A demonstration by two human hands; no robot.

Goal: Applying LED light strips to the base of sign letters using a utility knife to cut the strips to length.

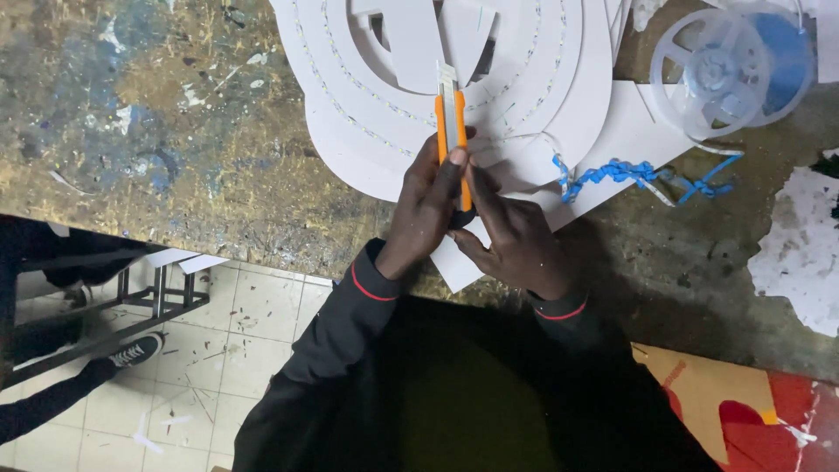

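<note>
Both hands meet at the centre of the frame around an orange utility knife (454,131) with a pale metal blade, which points toward the top of the picture. The left hand (426,210) comes in from the lower left; its fingers are curled close together around the lower part of the knife handle, and the thumb (454,175) lies pressed along the orange body. The right hand (516,238) sits just beside it on the right, its fingers bent and held close, touching the knife's lower end and resting on the white sheet beneath. How tightly the right fingers close on the handle cannot be told.

The knife's blade lies over a large white cut-out panel (367,131) with curved edges in the upper centre, along which thin strips of small lights (350,96) run in arcs. A braided blue cord (612,171) lies just right of the hands, and a clear plastic reel (721,70) sits in the upper right corner.

All of this rests on a worn workbench (175,131) spattered with paint. At lower left, a pale tiled floor (253,350) shows, littered with scraps, with a black metal frame (131,301) and another person's dark shoe (131,352). Both sleeves (350,323) are black with red trim at the cuff.
</note>
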